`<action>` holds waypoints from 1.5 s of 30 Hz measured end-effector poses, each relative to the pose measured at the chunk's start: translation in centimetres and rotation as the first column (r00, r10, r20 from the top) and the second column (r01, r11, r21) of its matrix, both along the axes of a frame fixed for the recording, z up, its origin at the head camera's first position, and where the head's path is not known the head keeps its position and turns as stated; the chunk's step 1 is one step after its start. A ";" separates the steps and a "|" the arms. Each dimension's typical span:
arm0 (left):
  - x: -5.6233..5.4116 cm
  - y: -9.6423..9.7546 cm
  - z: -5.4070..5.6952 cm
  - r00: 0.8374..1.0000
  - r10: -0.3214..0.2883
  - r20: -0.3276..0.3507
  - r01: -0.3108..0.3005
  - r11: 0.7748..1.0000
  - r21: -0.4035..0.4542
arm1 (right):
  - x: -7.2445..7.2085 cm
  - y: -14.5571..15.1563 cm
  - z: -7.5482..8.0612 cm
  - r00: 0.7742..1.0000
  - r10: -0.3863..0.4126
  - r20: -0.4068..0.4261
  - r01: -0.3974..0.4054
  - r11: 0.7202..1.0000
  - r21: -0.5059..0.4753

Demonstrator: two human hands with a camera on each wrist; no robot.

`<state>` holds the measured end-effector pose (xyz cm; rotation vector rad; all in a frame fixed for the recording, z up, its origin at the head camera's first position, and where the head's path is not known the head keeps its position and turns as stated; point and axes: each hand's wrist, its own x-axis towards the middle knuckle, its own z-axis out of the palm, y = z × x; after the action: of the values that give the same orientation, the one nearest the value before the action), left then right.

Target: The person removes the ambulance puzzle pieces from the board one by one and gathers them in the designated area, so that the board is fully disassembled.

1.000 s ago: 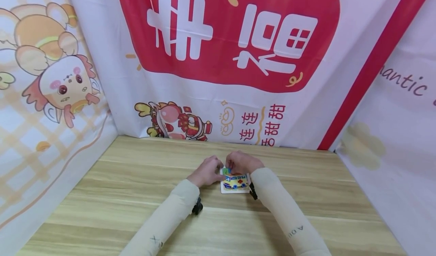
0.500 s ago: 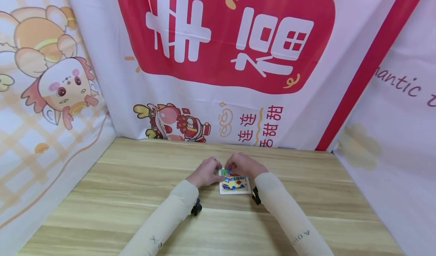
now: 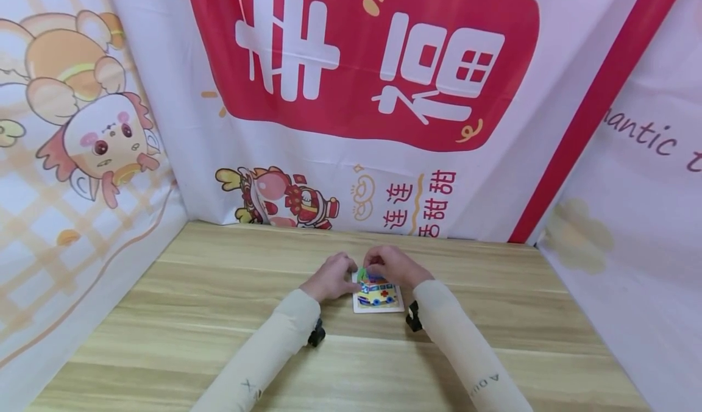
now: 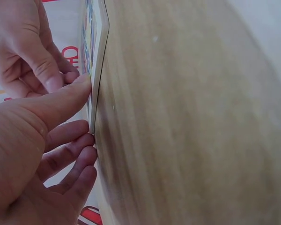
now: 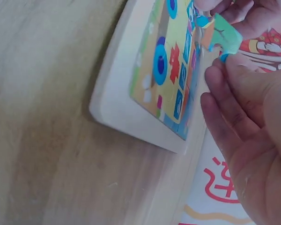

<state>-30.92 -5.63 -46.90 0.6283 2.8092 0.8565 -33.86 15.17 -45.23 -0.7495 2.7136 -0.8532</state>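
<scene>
A small white-framed jigsaw puzzle board (image 3: 378, 309) with a yellow ambulance picture lies on the wooden table. At its left side, my left hand (image 3: 332, 278) holds the board, thumb (image 4: 77, 91) on its edge and fingers at the far corner. My right hand (image 3: 396, 267) is over the board's far edge. In the right wrist view it pinches a green puzzle piece (image 5: 228, 35) between thumb and index finger, the piece tilted up from the board. Part of the picture's top lies hidden behind the right hand.
The wooden table (image 3: 230, 339) runs back to a white cloth backdrop (image 3: 307, 144) with red and white lettering. Printed cloth walls stand at the left (image 3: 88, 217) and right (image 3: 631, 217). Each wrist carries a small black camera.
The green piece has tilted to a steeper angle as the right fingers shift over it. My left hand keeps its place at the board's side.
</scene>
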 end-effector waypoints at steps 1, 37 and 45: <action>0.0 0.0 0.0 1.000 0.000 -0.003 0.000 1.000 -0.001 | 0.0 0.1 0.0 1.000 -0.003 0.004 0.003 1.000 -0.014; 0.1 0.3 -0.1 1.000 -0.004 -0.027 0.003 1.000 -0.018 | -1.8 12.9 -0.6 0.976 -0.217 -0.012 0.218 0.973 0.083; 0.0 0.2 -0.3 1.000 -0.005 -0.028 0.004 1.000 -0.030 | -1.6 12.3 -0.8 0.965 -0.261 0.009 0.258 0.961 0.102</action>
<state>-30.95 -5.43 -47.16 0.6466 2.8389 0.8099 -35.43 27.50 -45.98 -0.3654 2.8507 -0.7624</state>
